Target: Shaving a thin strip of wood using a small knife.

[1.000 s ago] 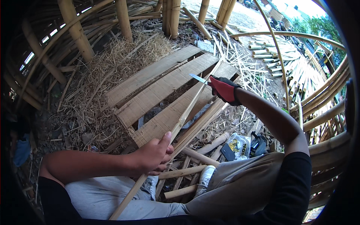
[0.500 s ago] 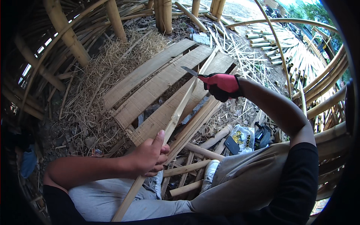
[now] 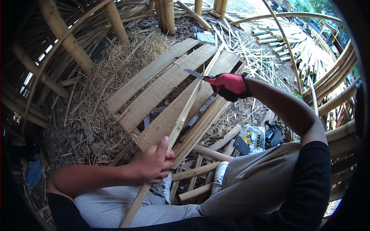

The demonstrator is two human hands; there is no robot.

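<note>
Gripped in bare left hand, thumb uppermost: one long pale wooden strip, slanting over a slatted board platform. Held in right hand, with red-and-black glove: one knife, blade laid across the strip. Round about: long strips beside the platform, dark phone, clear plastic bag, dry straw at left, cut bamboo poles at upper right.

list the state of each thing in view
long pale wooden strip: slanting, gripped
grey-bladed knife: unsheathed
bare left hand: closed around strip
red-and-black gloved right hand: closed on knife
brown slatted wooden platform: lying, gaps showing
clear plastic bag: crumpled
dark rectangular phone-like object: lying beside bag
</note>
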